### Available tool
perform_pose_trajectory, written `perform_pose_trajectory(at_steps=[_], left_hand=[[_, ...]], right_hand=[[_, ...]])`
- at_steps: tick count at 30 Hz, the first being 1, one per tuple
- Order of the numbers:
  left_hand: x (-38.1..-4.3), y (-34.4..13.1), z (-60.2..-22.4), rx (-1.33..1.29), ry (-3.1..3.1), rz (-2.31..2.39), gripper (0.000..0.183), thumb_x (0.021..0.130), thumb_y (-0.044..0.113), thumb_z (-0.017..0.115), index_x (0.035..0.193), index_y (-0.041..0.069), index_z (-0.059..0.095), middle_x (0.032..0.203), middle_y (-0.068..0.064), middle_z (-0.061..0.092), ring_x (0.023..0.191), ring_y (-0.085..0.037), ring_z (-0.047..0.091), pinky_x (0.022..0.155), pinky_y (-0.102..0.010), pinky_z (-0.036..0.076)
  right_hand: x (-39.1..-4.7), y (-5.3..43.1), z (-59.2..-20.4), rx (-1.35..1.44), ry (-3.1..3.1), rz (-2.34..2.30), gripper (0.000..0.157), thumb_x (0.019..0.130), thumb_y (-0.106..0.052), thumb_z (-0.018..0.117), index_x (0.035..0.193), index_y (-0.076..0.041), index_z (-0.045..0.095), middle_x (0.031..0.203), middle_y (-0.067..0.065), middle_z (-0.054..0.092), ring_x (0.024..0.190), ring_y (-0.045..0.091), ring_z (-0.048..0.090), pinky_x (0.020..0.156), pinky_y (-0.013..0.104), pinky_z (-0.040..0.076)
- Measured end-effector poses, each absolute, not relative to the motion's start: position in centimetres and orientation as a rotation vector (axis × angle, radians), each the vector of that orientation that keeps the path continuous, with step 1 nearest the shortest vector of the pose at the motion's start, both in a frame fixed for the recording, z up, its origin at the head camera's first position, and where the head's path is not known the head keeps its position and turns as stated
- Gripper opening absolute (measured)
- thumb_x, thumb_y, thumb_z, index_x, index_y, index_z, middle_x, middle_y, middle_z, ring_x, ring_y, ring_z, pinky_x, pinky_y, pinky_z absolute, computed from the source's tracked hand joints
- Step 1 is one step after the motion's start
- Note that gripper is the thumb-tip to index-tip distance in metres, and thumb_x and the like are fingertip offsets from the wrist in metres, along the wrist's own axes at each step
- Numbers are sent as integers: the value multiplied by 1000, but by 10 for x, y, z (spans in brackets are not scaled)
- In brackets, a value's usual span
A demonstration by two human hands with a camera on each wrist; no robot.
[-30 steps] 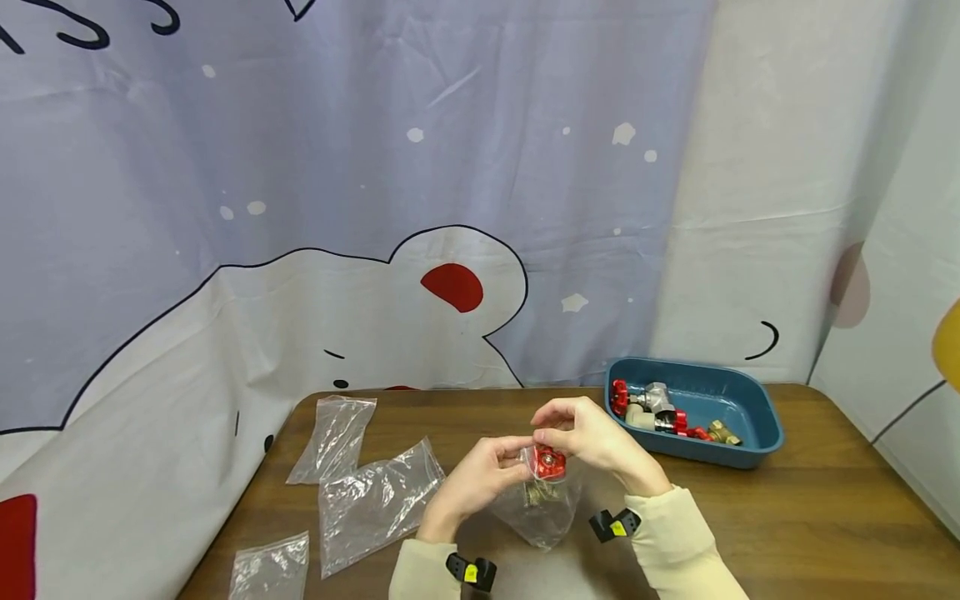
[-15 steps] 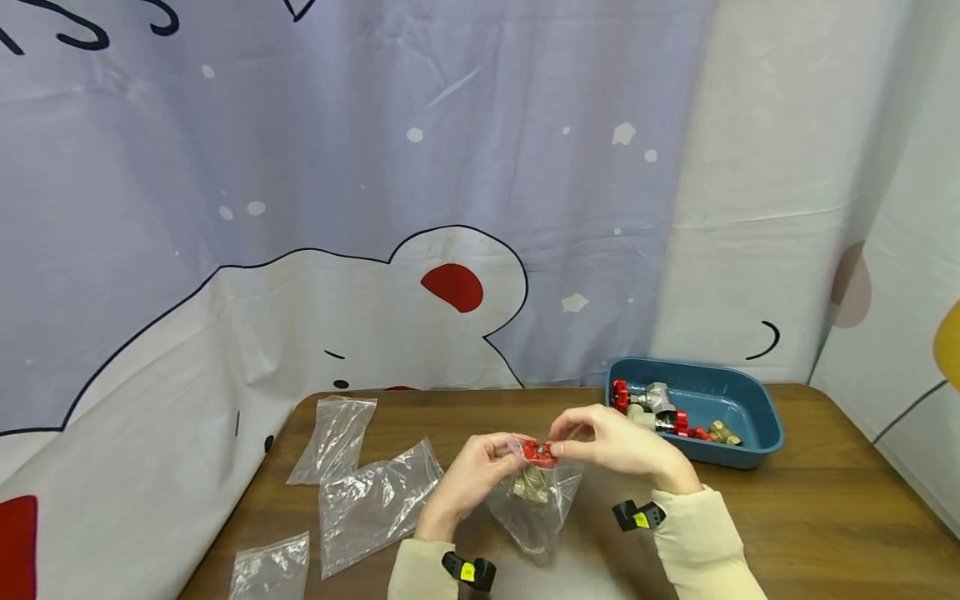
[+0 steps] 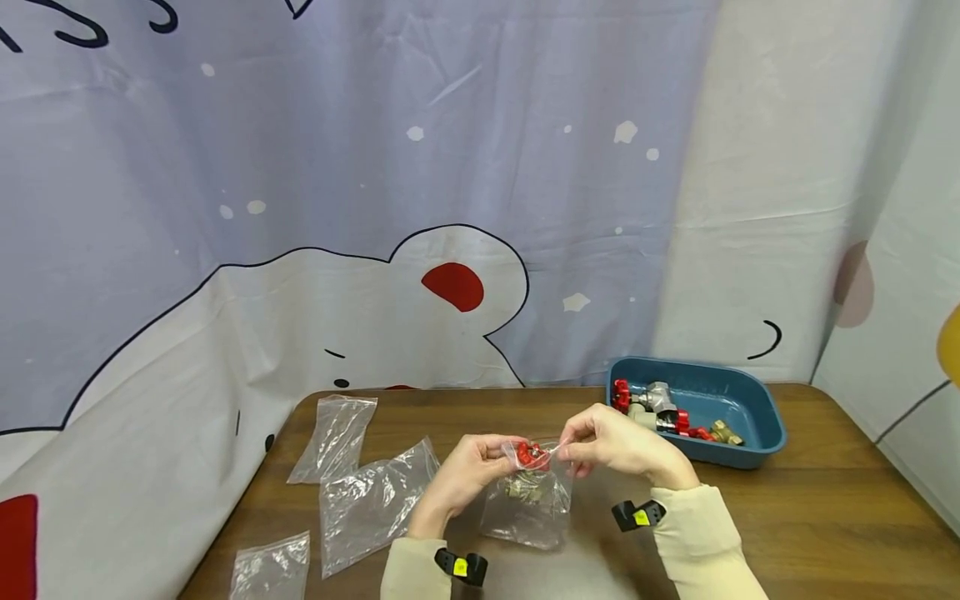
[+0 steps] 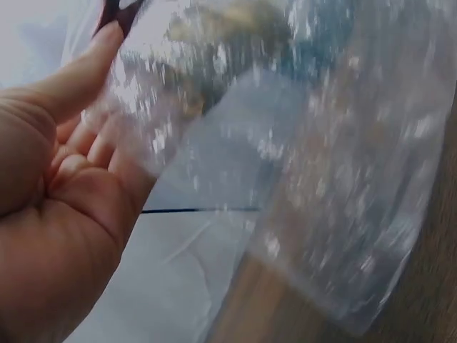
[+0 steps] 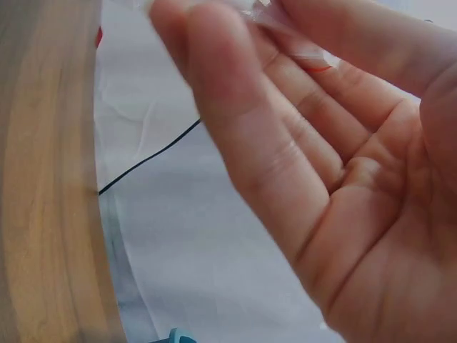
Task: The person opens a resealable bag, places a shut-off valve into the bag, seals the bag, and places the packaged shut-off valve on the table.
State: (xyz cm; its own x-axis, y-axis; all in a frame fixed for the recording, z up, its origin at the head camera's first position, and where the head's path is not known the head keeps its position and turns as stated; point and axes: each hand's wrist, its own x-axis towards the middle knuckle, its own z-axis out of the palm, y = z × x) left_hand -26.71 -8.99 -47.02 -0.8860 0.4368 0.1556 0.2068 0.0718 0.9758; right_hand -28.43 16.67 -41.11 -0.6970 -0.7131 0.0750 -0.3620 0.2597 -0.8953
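Over the table's front middle, a clear plastic bag (image 3: 528, 523) hangs between the two hands. Inside it is a brass valve (image 3: 525, 486) with a red handwheel (image 3: 533, 455) up near the bag's mouth. My left hand (image 3: 467, 473) pinches the bag by its left edge, thumb and fingers right at the handwheel. In the left wrist view the thumb of the left hand (image 4: 64, 164) meets the dark red wheel, and the brass body blurs through the film. My right hand (image 3: 615, 446) pinches the bag's right upper edge between thumb and fingers.
A blue tray (image 3: 757, 417) at the back right holds red-handled valves (image 3: 660, 400) and brass fittings (image 3: 724, 433). Flat clear bags lie on the left: a far one (image 3: 337, 437), a larger middle one (image 3: 375, 508) and a near one (image 3: 272, 567). A printed curtain (image 3: 450, 167) hangs behind the table.
My right hand has moved right and slightly down, from the handwheel's top to the bag's edge. The valve and bag shifted a little left; the bag now hangs flatter.
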Motion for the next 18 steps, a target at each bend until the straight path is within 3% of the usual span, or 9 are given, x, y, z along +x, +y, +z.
perform_pose_trajectory(at_steps=[5, 12, 18], left_hand=[[-267, -97, -467, 726, 2126, 1826, 34, 91, 5, 68, 124, -1, 65, 106, -11, 72, 90, -14, 67, 81, -27, 53], [-267, -96, -466, 849, 2173, 1765, 29, 98, 15, 61, 123, 1, 66, 116, -9, 69, 105, -13, 63, 89, -29, 51], [-266, -95, -464, 818, 2106, 1970, 28, 99, 13, 57, 119, -4, 67, 114, -18, 68, 105, -29, 66, 91, -38, 51]], right_hand=[[-281, 165, -404, -978, 2194, -1414, 8, 91, -8, 70, 87, -1, 72, 77, 11, 70, 68, 38, 68, 64, 39, 58], [-277, 166, -398, -974, 2205, -1417, 8, 90, -8, 70, 87, 0, 72, 78, 12, 70, 68, 31, 69, 66, 39, 58], [-271, 177, -393, -971, 2430, -1293, 8, 90, -15, 72, 82, -13, 73, 72, 1, 70, 67, 20, 69, 64, 36, 57]])
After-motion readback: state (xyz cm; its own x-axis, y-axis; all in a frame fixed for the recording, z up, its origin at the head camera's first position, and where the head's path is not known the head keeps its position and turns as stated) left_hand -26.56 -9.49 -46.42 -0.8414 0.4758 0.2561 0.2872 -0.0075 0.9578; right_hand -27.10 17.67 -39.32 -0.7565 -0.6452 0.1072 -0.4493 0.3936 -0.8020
